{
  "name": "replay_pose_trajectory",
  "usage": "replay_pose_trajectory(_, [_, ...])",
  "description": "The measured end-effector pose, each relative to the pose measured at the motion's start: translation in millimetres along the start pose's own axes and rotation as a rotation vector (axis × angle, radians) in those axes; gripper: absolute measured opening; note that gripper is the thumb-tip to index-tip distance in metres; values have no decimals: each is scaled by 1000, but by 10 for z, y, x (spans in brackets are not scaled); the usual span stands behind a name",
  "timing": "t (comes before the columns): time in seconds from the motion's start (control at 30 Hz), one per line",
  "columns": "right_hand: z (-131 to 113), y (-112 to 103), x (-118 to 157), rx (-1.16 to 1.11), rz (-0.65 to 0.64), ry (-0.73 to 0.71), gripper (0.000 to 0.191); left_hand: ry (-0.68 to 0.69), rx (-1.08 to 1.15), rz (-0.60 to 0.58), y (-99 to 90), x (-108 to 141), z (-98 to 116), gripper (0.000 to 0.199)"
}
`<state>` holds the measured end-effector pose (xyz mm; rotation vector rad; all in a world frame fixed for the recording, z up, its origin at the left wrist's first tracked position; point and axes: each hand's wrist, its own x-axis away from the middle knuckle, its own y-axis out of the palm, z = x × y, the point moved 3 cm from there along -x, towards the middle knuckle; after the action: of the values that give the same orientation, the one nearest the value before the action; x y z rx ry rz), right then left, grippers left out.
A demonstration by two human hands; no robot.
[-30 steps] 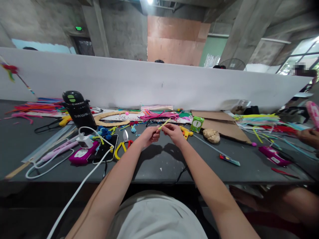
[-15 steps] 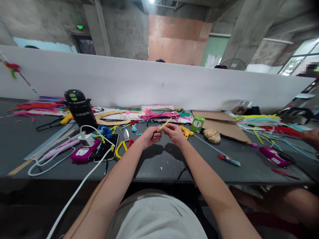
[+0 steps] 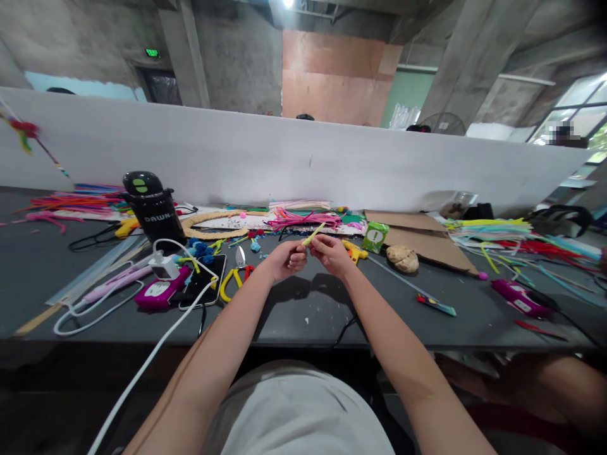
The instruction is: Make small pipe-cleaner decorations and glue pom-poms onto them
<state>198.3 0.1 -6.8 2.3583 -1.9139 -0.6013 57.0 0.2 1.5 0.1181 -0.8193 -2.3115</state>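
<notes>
Pale yellow-green, a slim strip (image 3: 318,231) is pinched between both hands above the middle of the desk (image 3: 294,325), its free end slanting up toward the far right. The left hand (image 3: 288,258) has its grip curled around the near end; the right hand (image 3: 331,253) grasps it just beside, between thumb and fingertips. The step in hand looks like fine fingerwork on the strip; whether it is being twisted or only steadied, I cannot tell. Any further shaping would call for one grip to stay firm as the other shifts. Pink stems (image 3: 303,218) lie on the far side, yellow-and-red-handled cutters (image 3: 241,256) to the left.
</notes>
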Motion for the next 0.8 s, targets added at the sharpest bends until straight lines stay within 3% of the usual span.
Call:
replay_pose_trajectory(0.17, [-57,-47,8,-32,-4,31,32,62,-100,30,-35,-21,12,32])
replay_pose_trajectory(0.4, [-40,-33,8,135,17,-58,30,125,-196,95,-71,-61,-9,33])
replay_pose_trajectory(0.63, [-21,-59,-6,181,25,-72,32,73,-223,141,-16,-32,0,35])
replay_pose_trajectory(0.8, [-8,-107,-22,198,80,-116,32,180,-340,216,-40,-57,-17,45])
